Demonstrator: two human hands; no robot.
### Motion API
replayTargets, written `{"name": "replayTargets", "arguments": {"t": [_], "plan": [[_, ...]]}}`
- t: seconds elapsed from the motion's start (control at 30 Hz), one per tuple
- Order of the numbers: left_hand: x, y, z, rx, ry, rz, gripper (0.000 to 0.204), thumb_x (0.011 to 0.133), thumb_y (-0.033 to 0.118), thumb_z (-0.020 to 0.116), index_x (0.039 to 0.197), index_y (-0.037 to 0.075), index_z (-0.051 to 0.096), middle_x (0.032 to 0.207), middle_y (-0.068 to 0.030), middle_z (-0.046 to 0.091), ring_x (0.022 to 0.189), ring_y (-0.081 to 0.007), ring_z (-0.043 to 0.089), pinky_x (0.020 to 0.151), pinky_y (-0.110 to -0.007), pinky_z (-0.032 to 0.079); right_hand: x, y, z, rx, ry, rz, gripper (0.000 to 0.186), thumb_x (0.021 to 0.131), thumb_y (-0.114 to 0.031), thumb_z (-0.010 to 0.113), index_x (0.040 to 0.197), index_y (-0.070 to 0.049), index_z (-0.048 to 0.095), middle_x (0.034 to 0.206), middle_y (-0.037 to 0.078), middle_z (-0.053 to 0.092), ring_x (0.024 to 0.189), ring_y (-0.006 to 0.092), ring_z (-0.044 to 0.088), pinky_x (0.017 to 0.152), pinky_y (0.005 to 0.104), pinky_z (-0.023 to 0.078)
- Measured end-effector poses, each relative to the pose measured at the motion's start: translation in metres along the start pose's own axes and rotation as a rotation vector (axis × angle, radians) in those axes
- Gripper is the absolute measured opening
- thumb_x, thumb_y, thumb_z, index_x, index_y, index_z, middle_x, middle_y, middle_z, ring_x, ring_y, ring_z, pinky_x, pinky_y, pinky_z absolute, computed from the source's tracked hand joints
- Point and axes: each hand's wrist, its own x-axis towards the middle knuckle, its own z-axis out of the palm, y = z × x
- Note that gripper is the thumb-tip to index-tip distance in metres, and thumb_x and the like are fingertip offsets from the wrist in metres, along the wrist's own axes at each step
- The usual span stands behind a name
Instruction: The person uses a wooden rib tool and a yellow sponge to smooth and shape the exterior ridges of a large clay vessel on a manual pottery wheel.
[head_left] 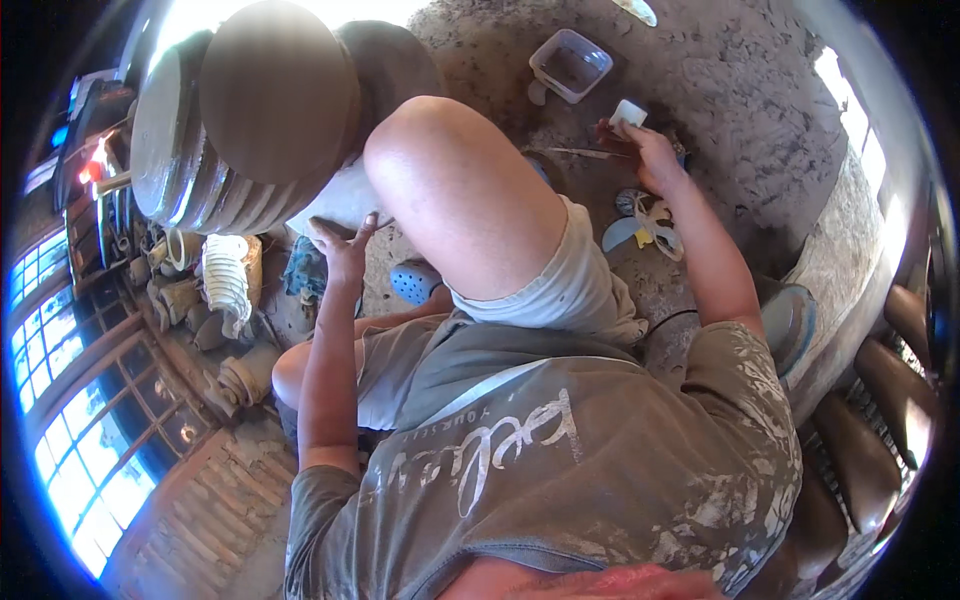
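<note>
My right hand (654, 160) is closed around a small white block (627, 113), held out over the clay-smeared surface at the upper right. Below that hand lie several flat tools, among them a pale blue curved scraper (620, 233) and a small yellow piece (643, 239). My left hand (345, 248) is open, thumb and fingers spread, at the lower edge of a pale grey slab (345, 195); whether it presses on the slab I cannot tell. Just beyond stands a large round brown disc (280, 90) in front of a row of ridged, wet-looking grey discs (170, 140).
A clear plastic tub (571, 66) sits beyond my right hand. A thin stick-like tool (590, 153) lies nearby. My bare knee (430, 130) rises between my hands, with a blue clog (414, 283) below. Ridged pale pieces (228, 280) and clay pots (180, 298) crowd the left.
</note>
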Motion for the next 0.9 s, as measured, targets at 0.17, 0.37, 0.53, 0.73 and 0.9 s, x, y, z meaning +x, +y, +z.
{"name": "replayTargets", "arguments": {"t": [0.17, 0.37, 0.53, 0.73, 0.9], "plan": [[0.018, -0.012, 0.004, 0.074, 0.025, 0.123, 0.139, 0.079, 0.051, 0.088, 0.159, -0.011, -0.008, 0.165, -0.0334, -0.004, 0.156, -0.0416, 0.003, 0.128, -0.044, 0.009, 0.061, 0.017, 0.013, -0.164, -0.014, -0.039, 0.023, 0.105, -0.015, 0.055, 0.124, -0.005, 0.063, 0.112, 0.012, 0.074, 0.096, 0.0217, 0.072, 0.081, 0.0332, 0.057], [0.017, -0.008, -0.005, 0.179, 0.003, 0.112, 0.134, 0.084, 0.048, 0.084, 0.159, -0.008, -0.012, 0.166, -0.0302, -0.003, 0.156, -0.0384, 0.007, 0.128, -0.043, 0.014, 0.069, 0.014, 0.124, -0.928, 0.046, -0.896, 0.021, 0.097, -0.015, 0.062, 0.113, -0.007, 0.071, 0.100, 0.013, 0.069, 0.095, 0.0294, 0.066, 0.086, 0.0394, 0.053], [0.015, -0.012, -0.012, 0.155, -0.005, 0.142, 0.137, 0.082, 0.049, 0.086, 0.160, -0.006, -0.014, 0.166, -0.0303, -0.003, 0.156, -0.0378, 0.007, 0.128, -0.044, 0.015, 0.042, -0.021, 0.199, -1.244, -0.135, -1.410, 0.027, 0.088, -0.019, 0.065, 0.112, -0.010, 0.074, 0.102, 0.011, 0.068, 0.105, 0.0311, 0.063, 0.094, 0.0424, 0.050], [0.024, -0.017, -0.020, 0.098, 0.004, 0.229, 0.136, 0.079, 0.044, 0.090, 0.161, -0.004, -0.008, 0.165, -0.0309, 0.001, 0.155, -0.0378, 0.011, 0.127, -0.044, 0.019, 0.063, -0.027, 0.211, -1.288, -0.507, -1.535, 0.027, 0.083, -0.022, 0.065, 0.104, -0.006, 0.072, 0.101, 0.009, 0.068, 0.102, 0.0316, 0.064, 0.094, 0.0440, 0.050], [0.034, -0.012, -0.040, -0.040, -0.087, 0.378, 0.124, 0.080, 0.023, 0.091, 0.163, 0.000, 0.001, 0.166, -0.0250, 0.014, 0.153, -0.0311, 0.019, 0.125, -0.040, 0.022, 0.077, -0.034, 0.177, -1.776, -0.759, -1.295, 0.017, 0.083, -0.021, 0.066, 0.089, -0.007, 0.071, 0.099, 0.013, 0.069, 0.097, 0.0323, 0.065, 0.090, 0.0462, 0.051]]}}
